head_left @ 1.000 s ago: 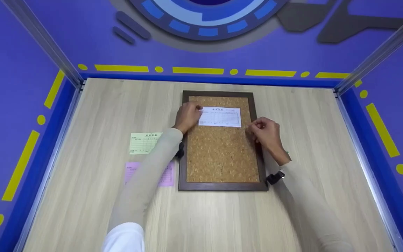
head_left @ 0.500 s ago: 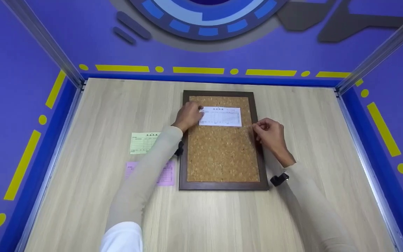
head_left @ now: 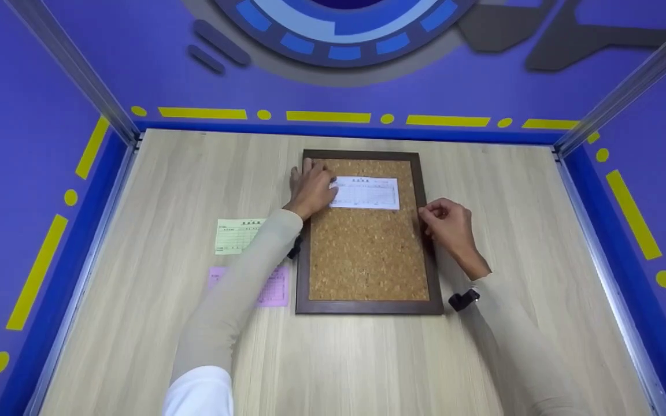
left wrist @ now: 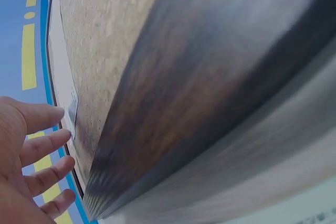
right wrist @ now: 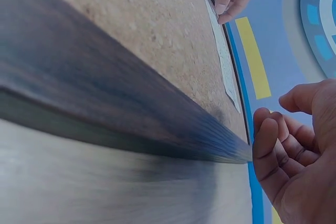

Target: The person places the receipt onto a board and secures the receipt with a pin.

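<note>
A white printed paper slip [head_left: 366,193] lies on the upper part of a cork board [head_left: 367,254] with a dark brown frame. Over the slip's left end is my left hand [head_left: 313,189], its thumb and index finger at the paper and the other fingers spread towards the frame. In the left wrist view the fingers [left wrist: 50,174] are apart and slightly bent. My right hand [head_left: 448,224] hovers by the frame's right side. The right wrist view shows its fingers [right wrist: 268,135] loosely curled, thumb apart from them, with nothing visible between.
Left of the board, a green printed slip [head_left: 235,236] and a purple one [head_left: 275,289] lie on the wooden table [head_left: 362,358], both partly hidden by my left arm. Blue-purple panels [head_left: 310,95] wall the table at the back and sides.
My right hand has drawn off the board's right side, slightly to the right. My left hand's fingers have spread out towards the upper left of the frame. The white slip looks unmoved.
</note>
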Action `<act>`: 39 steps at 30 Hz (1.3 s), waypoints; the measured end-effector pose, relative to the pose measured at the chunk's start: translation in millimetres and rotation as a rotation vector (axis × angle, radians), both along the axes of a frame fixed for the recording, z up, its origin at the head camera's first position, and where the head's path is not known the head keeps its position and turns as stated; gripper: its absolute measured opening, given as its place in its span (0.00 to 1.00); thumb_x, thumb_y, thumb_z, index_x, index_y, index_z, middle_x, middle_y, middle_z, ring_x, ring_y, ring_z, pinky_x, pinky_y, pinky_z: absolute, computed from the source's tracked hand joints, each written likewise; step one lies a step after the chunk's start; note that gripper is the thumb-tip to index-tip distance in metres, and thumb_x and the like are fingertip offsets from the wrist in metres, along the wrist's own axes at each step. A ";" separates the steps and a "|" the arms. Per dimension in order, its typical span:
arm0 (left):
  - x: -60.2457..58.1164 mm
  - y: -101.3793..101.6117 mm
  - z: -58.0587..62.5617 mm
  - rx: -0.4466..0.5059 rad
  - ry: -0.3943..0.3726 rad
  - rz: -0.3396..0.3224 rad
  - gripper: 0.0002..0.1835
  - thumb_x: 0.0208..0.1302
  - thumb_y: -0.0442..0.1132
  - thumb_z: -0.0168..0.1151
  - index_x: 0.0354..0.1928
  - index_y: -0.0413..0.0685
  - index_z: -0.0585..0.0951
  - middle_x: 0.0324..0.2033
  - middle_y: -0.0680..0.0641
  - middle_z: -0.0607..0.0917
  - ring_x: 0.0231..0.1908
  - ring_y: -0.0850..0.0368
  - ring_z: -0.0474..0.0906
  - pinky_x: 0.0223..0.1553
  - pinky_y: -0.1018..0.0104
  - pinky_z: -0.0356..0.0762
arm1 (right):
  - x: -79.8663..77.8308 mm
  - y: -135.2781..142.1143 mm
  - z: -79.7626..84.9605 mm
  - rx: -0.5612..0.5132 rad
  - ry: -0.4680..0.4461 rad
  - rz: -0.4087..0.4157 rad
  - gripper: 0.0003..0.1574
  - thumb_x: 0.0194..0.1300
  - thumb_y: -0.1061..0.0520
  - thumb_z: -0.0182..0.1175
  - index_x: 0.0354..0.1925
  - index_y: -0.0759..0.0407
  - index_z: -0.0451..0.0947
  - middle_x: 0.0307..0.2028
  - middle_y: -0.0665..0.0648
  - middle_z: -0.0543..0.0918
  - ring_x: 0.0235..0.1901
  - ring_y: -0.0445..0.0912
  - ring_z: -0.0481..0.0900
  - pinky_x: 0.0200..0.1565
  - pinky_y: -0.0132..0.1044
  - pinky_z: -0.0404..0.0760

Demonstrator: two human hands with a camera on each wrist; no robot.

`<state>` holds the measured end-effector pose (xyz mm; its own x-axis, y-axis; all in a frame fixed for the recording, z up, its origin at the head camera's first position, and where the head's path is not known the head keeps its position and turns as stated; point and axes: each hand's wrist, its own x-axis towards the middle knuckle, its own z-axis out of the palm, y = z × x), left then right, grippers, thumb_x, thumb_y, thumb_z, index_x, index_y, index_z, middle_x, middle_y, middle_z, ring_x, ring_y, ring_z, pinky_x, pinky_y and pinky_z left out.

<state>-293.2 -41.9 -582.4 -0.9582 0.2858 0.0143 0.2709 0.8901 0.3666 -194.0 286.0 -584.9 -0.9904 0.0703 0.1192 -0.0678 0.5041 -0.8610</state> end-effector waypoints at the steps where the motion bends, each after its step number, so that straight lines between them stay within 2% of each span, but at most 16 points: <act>1: -0.2 -0.9 -0.5 -0.002 -0.001 -0.003 0.18 0.78 0.44 0.66 0.63 0.48 0.90 0.66 0.46 0.81 0.71 0.45 0.66 0.76 0.26 0.54 | 0.7 0.2 -0.5 0.002 0.001 -0.001 0.08 0.74 0.60 0.71 0.38 0.64 0.86 0.26 0.62 0.86 0.17 0.44 0.81 0.18 0.29 0.77; 3: -0.6 -2.8 -1.3 0.007 -0.008 -0.012 0.19 0.77 0.46 0.66 0.63 0.48 0.90 0.68 0.46 0.80 0.74 0.44 0.65 0.77 0.19 0.45 | 2.6 0.7 -2.1 -0.002 0.004 -0.005 0.08 0.74 0.60 0.71 0.38 0.64 0.86 0.27 0.61 0.86 0.18 0.44 0.82 0.19 0.29 0.78; 5: -1.1 -5.0 -2.9 0.028 -0.013 -0.023 0.19 0.77 0.46 0.66 0.64 0.48 0.89 0.70 0.46 0.80 0.75 0.44 0.64 0.77 0.17 0.42 | 4.5 1.4 -4.0 -0.003 0.013 -0.008 0.07 0.73 0.60 0.72 0.38 0.65 0.87 0.27 0.59 0.86 0.19 0.43 0.82 0.20 0.29 0.78; 13: -0.6 -11.8 -7.6 0.123 -0.040 -0.043 0.22 0.76 0.47 0.68 0.66 0.48 0.88 0.74 0.47 0.76 0.80 0.45 0.60 0.78 0.20 0.43 | 12.6 5.6 -8.2 0.001 0.050 -0.011 0.06 0.72 0.62 0.72 0.39 0.66 0.87 0.28 0.58 0.87 0.21 0.40 0.82 0.23 0.27 0.79; 17: -0.9 -15.8 -9.7 0.150 -0.066 -0.047 0.23 0.76 0.48 0.70 0.68 0.50 0.87 0.76 0.47 0.74 0.82 0.45 0.58 0.79 0.20 0.43 | 16.1 8.3 -8.6 0.030 0.050 -0.006 0.05 0.72 0.62 0.72 0.40 0.65 0.88 0.29 0.58 0.88 0.21 0.41 0.82 0.22 0.27 0.78; 25: 0.4 -20.9 -16.9 0.247 -0.108 -0.075 0.26 0.76 0.50 0.69 0.70 0.47 0.84 0.80 0.43 0.70 0.85 0.43 0.52 0.78 0.19 0.41 | 22.6 14.9 -6.5 0.086 0.065 0.006 0.07 0.72 0.60 0.73 0.44 0.65 0.89 0.35 0.59 0.91 0.33 0.46 0.87 0.36 0.23 0.80; 29: 0.5 -21.4 -20.5 0.280 -0.124 -0.077 0.27 0.76 0.51 0.68 0.71 0.47 0.82 0.81 0.42 0.69 0.85 0.43 0.52 0.79 0.21 0.39 | 24.1 17.9 -5.8 0.097 0.063 0.005 0.08 0.73 0.59 0.73 0.45 0.64 0.89 0.36 0.58 0.91 0.37 0.46 0.87 0.40 0.22 0.80; 34: 1.8 -23.0 -20.0 0.281 -0.139 -0.073 0.29 0.77 0.53 0.68 0.73 0.49 0.80 0.82 0.44 0.68 0.85 0.44 0.53 0.81 0.24 0.38 | 24.8 21.8 -6.5 0.094 0.091 0.007 0.10 0.73 0.60 0.73 0.48 0.66 0.89 0.37 0.59 0.91 0.36 0.44 0.86 0.40 0.24 0.81; 39: 2.9 -26.1 -20.1 0.250 -0.142 -0.104 0.33 0.75 0.56 0.70 0.75 0.50 0.78 0.83 0.44 0.65 0.86 0.45 0.51 0.81 0.24 0.38 | 27.4 27.3 -8.2 0.067 0.105 0.010 0.13 0.72 0.62 0.74 0.50 0.70 0.89 0.40 0.61 0.92 0.38 0.43 0.87 0.42 0.22 0.82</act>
